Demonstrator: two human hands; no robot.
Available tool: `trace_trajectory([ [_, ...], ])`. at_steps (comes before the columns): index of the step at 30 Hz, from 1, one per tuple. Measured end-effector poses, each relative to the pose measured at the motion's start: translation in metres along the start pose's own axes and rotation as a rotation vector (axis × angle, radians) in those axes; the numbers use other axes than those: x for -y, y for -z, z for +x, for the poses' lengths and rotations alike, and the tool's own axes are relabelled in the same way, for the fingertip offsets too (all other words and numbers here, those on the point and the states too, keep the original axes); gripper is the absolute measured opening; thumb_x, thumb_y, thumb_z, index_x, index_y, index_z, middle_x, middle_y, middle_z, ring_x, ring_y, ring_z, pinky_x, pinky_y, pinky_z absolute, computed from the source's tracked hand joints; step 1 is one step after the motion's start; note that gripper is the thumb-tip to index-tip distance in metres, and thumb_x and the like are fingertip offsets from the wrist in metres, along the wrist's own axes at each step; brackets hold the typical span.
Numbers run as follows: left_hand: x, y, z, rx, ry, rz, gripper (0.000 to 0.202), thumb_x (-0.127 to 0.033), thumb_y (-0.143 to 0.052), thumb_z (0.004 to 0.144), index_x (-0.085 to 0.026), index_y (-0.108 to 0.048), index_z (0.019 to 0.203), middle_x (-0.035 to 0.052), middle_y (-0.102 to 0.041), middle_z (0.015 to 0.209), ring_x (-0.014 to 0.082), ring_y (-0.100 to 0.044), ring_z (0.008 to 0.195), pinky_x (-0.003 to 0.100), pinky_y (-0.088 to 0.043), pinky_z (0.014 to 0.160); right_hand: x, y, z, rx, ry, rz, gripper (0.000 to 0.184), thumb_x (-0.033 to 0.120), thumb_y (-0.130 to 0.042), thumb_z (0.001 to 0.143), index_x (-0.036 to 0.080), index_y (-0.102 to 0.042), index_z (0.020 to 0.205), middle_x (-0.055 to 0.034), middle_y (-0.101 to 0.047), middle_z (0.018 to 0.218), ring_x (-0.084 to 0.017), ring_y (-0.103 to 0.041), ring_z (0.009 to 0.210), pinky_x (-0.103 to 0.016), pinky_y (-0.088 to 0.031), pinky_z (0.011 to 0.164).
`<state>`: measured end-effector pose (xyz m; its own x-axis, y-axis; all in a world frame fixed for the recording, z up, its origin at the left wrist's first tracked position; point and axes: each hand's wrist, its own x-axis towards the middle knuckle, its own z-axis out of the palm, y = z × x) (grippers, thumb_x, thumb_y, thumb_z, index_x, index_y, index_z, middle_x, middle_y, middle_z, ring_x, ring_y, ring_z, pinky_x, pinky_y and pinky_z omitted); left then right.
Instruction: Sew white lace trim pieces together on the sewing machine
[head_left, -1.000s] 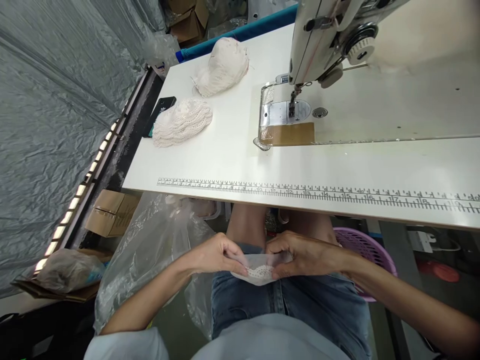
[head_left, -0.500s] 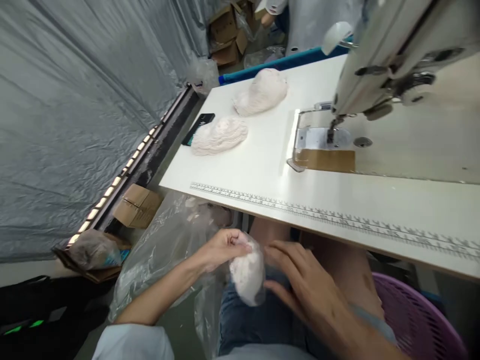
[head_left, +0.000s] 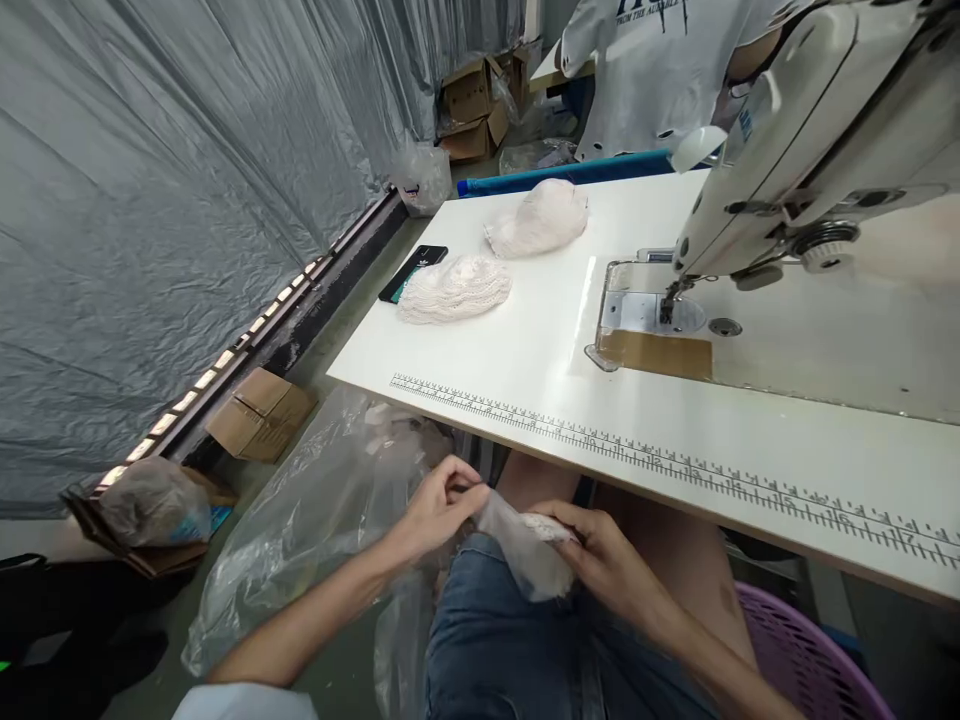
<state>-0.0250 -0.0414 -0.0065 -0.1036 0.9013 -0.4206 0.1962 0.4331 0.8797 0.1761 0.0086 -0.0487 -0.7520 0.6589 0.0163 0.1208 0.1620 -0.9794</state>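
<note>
Over my lap, below the table's front edge, a piece of sheer white fabric with a lacy edge (head_left: 525, 555) is stretched between both hands. My left hand (head_left: 448, 505) pinches its left end between thumb and fingers. On the other side, my right hand (head_left: 600, 555) grips the lacy part, fingers curled over it. On the white table (head_left: 525, 340) lie a bundle of white lacy pieces (head_left: 455, 290) and a second pale, sheer bundle (head_left: 538, 218) behind it. A black phone-like object (head_left: 412, 272) is partly under the nearer bundle.
A sewing machine (head_left: 795, 150) stands on the right of the table, and a printed ruler (head_left: 600, 440) runs along the front edge. Clear plastic sheeting (head_left: 300, 530) and a cardboard box (head_left: 260, 414) are at left. A purple basket (head_left: 802, 650) sits lower right. Another person (head_left: 660, 80) is behind the table.
My right hand has closed on the fabric, where its fingers were apart before. The piece has gone from hanging bunched under my left hand to being drawn out between both hands.
</note>
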Motion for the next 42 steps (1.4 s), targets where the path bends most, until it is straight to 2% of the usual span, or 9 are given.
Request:
trace_trajectory([
  [3,-0.002,0.002,-0.003,0.156,-0.142,0.214,0.054,-0.037,-0.073,0.068,-0.021,-0.052,0.115,0.0066,-0.056,0.114,0.0188,-0.050,0.104,0.028,-0.039,0.090,0.001,0.004,-0.001,0.034,-0.111,0.214,0.025,0.037,-0.049,0.085,0.016,-0.060,0.093,-0.0055,-0.065,0.088,-0.020,-0.059,0.080,-0.027,-0.047,0.068],
  [6,-0.007,-0.004,-0.002,0.341,-0.090,0.250,0.033,-0.036,-0.069,0.072,-0.016,-0.063,0.098,0.0041,-0.062,0.087,0.0154,-0.054,0.080,0.023,-0.041,0.071,-0.002,0.007,-0.005,0.019,-0.144,0.256,0.028,0.043,-0.049,0.086,0.017,-0.057,0.091,-0.0024,-0.058,0.080,-0.016,-0.053,0.071,-0.024,-0.042,0.061],
  [9,-0.010,-0.010,0.000,0.331,-0.048,0.223,0.026,-0.037,-0.058,0.080,-0.012,-0.064,0.080,0.0026,-0.058,0.071,0.0115,-0.049,0.065,0.021,-0.037,0.060,-0.005,0.012,-0.011,0.059,-0.170,0.255,0.034,0.047,-0.045,0.088,0.016,-0.054,0.078,0.0008,-0.049,0.068,-0.012,-0.043,0.062,-0.022,-0.035,0.055],
  [15,-0.010,-0.024,0.001,0.313,-0.161,0.298,0.020,-0.032,-0.054,0.082,-0.014,-0.061,0.085,0.0026,-0.060,0.079,0.0131,-0.052,0.072,0.021,-0.037,0.064,-0.006,0.013,-0.015,0.032,-0.224,0.296,0.044,0.053,-0.044,0.087,0.017,-0.044,0.062,0.0036,-0.036,0.060,-0.010,-0.033,0.056,-0.023,-0.028,0.051],
  [17,-0.008,-0.027,0.001,0.270,-0.228,0.385,0.009,-0.020,-0.055,0.078,-0.015,-0.061,0.081,0.0007,-0.058,0.076,0.0125,-0.050,0.071,0.021,-0.036,0.065,-0.007,0.013,-0.015,0.041,-0.223,0.285,0.043,0.053,-0.045,0.086,0.016,-0.049,0.063,0.0029,-0.039,0.060,-0.011,-0.036,0.057,-0.023,-0.030,0.052],
  [21,-0.008,-0.026,0.003,0.296,-0.163,0.350,0.022,-0.007,-0.041,0.076,-0.014,-0.061,0.069,0.0001,-0.056,0.067,0.0107,-0.048,0.064,0.020,-0.034,0.060,-0.008,0.018,-0.020,0.092,-0.205,0.318,0.039,0.049,-0.047,0.087,0.015,-0.061,0.076,-0.0030,-0.056,0.075,-0.016,-0.050,0.072,-0.026,-0.040,0.064],
  [28,-0.011,-0.022,0.001,0.519,-0.064,0.257,0.022,-0.034,-0.060,0.079,-0.013,-0.065,0.083,0.0011,-0.058,0.074,0.0113,-0.049,0.067,0.020,-0.036,0.061,-0.017,0.026,-0.032,0.089,-0.240,0.401,0.038,0.048,-0.051,0.085,0.014,-0.066,0.080,-0.0053,-0.062,0.081,-0.019,-0.055,0.077,-0.028,-0.042,0.069],
  [38,-0.004,-0.028,0.006,0.545,-0.011,0.145,0.041,-0.050,-0.058,0.079,-0.011,-0.068,0.072,0.0007,-0.056,0.062,0.0095,-0.046,0.059,0.019,-0.036,0.056,-0.018,0.021,-0.032,0.109,-0.289,0.412,0.034,0.046,-0.070,0.070,0.012,-0.065,0.070,-0.0003,-0.055,0.066,-0.013,-0.049,0.062,-0.024,-0.038,0.056],
  [42,-0.004,-0.025,0.006,0.602,0.046,0.079,0.035,-0.047,-0.068,0.071,-0.012,-0.070,0.076,0.0031,-0.062,0.069,0.0130,-0.053,0.066,0.021,-0.041,0.062,-0.018,0.023,-0.034,0.086,-0.340,0.457,0.035,0.047,-0.071,0.068,0.013,-0.065,0.067,0.0007,-0.054,0.061,-0.012,-0.048,0.059,-0.023,-0.036,0.054],
])
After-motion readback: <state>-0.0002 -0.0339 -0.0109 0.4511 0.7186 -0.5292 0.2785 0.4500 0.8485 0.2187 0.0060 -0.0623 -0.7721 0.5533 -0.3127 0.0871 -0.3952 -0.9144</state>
